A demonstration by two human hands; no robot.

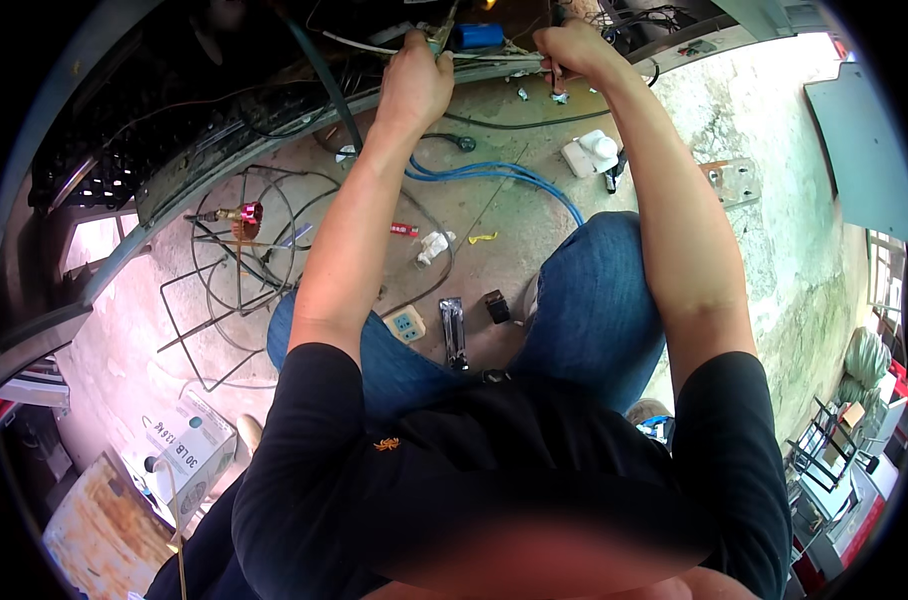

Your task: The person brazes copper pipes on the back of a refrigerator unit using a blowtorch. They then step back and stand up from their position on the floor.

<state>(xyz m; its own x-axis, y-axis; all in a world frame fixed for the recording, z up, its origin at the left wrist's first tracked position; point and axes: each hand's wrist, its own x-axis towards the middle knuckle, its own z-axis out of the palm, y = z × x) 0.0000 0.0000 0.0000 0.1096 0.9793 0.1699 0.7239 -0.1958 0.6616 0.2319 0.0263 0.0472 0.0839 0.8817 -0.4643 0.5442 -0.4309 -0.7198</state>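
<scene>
Both my arms reach up to the dark open underside of a metal appliance frame (224, 135) at the top of the head view. My left hand (416, 85) is closed around a slim rod-like tool (441, 38) with a metallic upper part, pointing up into the frame. My right hand (574, 52) has its fingers pinched together beside the wires, and what they hold is too dark and small to make out. Between the hands lies a blue cylindrical part (479, 36). A white wire (362, 43) runs in from the left towards my left hand.
Blue cable (494, 167) and a black plug (462, 143) lie on the concrete floor. Nearby are a gas valve with a red knob (251, 213), a socket block (406, 323), a black packet (454, 333), a white plastic fitting (596, 150) and a cardboard box (189, 445).
</scene>
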